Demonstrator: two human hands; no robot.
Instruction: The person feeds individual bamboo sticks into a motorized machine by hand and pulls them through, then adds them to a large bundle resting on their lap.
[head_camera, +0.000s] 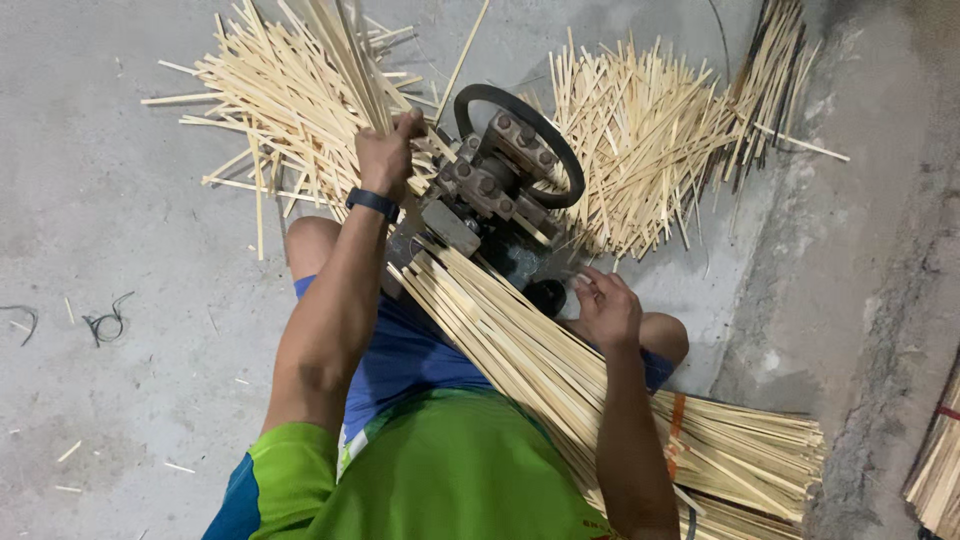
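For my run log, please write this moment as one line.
left hand: grips bamboo sticks | right hand: rests on stick bundle | machine: between the hands | floor: loose stick piles

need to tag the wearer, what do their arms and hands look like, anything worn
Both arms are bare from shoulder to fingers, no gloves or rings visible. The left hand has a dark band around its wrist. The right hand and wrist wear nothing. A green sleeveless shirt ends at the shoulders.
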